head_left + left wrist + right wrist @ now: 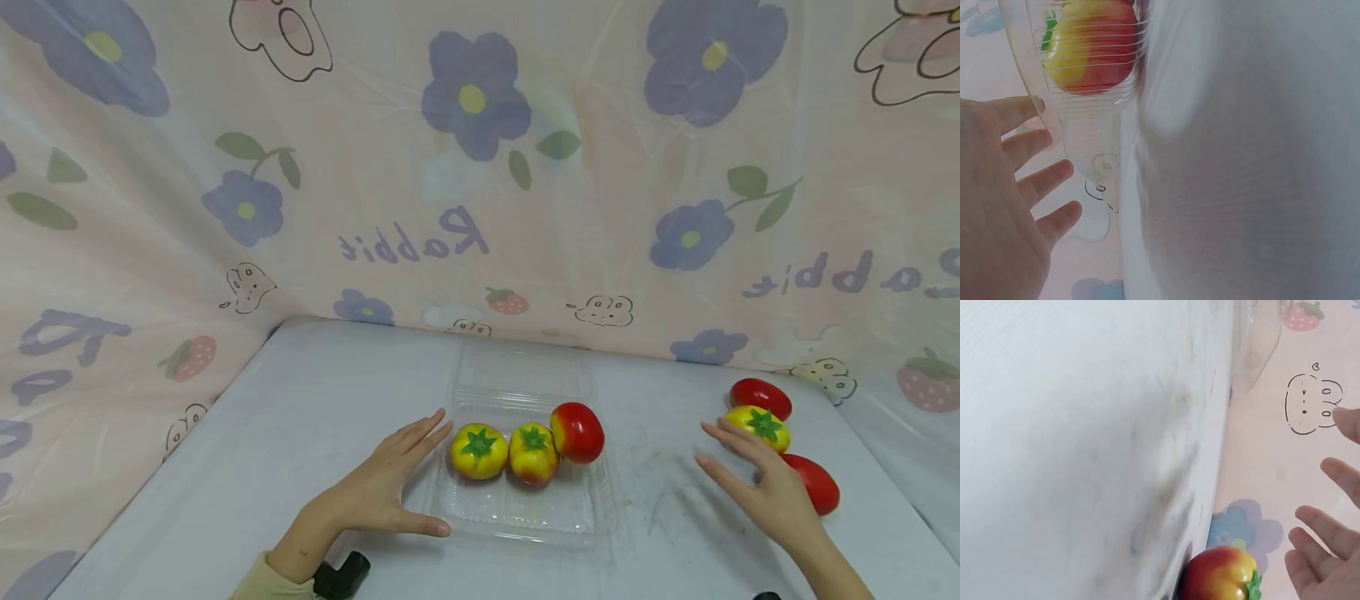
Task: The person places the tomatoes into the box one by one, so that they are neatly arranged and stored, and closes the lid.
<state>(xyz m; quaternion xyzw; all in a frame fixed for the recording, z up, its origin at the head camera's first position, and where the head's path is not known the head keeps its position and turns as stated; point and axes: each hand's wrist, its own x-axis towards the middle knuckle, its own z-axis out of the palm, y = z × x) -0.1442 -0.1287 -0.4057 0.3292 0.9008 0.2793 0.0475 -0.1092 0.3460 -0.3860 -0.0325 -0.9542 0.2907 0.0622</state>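
Observation:
A clear plastic clamshell box (517, 521) lies with its lid (521, 371) folded back. Inside are two yellow toy fruits with green star-shaped tops, a left one (477, 454) and a middle one (533, 458). A red toy fruit (577, 433) lies tilted at the box's right side. My left hand (386, 487) is spread at the box's left edge, thumb apart from the fingers, gripping nothing. Over at the right, my right hand (772, 496) hovers with loosely extended fingers beside a yellow toy fruit (761, 427) and a red one (813, 483), which it partly hides.
Another red toy fruit (761, 398) lies farthest back in the right-hand group. The white table (360, 375) is backed by a printed curtain (555, 233). In the left wrist view, ridged plastic of the box (1094, 106) stands close to the fingertips.

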